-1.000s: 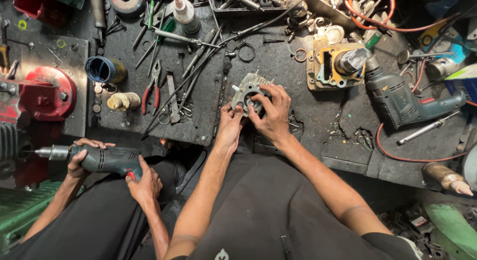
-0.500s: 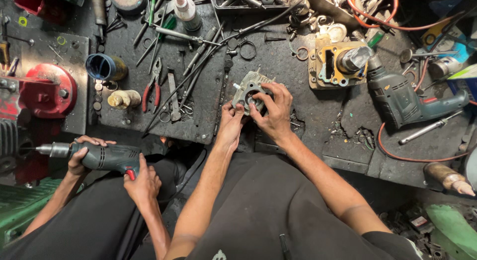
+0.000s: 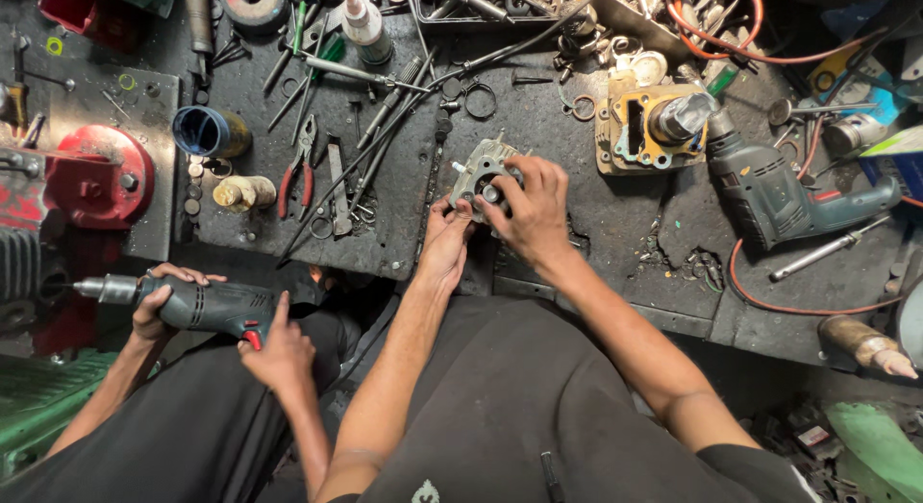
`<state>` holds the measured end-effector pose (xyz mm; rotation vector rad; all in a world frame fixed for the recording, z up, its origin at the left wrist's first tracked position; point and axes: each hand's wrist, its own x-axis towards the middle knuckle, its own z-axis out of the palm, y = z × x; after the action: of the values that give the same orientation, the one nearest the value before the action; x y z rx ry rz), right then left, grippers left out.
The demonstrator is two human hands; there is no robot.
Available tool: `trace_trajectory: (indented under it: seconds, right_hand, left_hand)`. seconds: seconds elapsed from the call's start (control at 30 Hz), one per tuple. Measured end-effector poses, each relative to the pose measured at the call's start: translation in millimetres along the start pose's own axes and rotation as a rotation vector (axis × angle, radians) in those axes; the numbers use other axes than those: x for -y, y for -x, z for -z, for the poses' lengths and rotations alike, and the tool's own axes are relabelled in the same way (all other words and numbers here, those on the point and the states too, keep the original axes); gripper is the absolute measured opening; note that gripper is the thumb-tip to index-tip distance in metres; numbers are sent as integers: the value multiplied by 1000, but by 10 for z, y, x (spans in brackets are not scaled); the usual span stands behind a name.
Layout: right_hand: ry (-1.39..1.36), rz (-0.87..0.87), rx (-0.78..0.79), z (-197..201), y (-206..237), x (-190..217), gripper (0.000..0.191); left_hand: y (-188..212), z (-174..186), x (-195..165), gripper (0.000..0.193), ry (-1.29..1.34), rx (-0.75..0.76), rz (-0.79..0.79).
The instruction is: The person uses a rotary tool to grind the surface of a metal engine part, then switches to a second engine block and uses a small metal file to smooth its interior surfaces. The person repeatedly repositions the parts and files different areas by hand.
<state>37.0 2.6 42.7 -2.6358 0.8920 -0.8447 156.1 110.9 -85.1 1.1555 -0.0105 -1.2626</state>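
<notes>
1. Two hands stay on the small grey cast-metal engine part [image 3: 484, 179], which lies on the grimy black steel workbench [image 3: 615, 224], as half a second ago; nothing has shifted, so the handling looks unfinished.
2. The left hand [image 3: 447, 241] pinches its near edge; the right hand [image 3: 534, 207] is clenched over its top.
3. A co-worker's hands [image 3: 279, 354] hold a dark green electric drill [image 3: 197, 303]; red-handled pliers [image 3: 295, 176] lie nearby.
</notes>
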Motion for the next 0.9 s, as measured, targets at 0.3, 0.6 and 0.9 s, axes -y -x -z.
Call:
trace_trajectory:
  seconds: [0.3, 0.6, 0.9]
  right_hand:
    - [274, -529, -358, 2097, 302, -997, 28]
    - [-354, 68, 296, 421, -265, -16, 47]
    - [-322, 219, 295, 204, -327, -57, 31]
  left_hand:
    - [36, -66, -120, 68, -3, 56, 45]
    - [19, 86, -28, 60, 12, 116, 11]
    - [102, 149, -154, 67, -115, 239, -15]
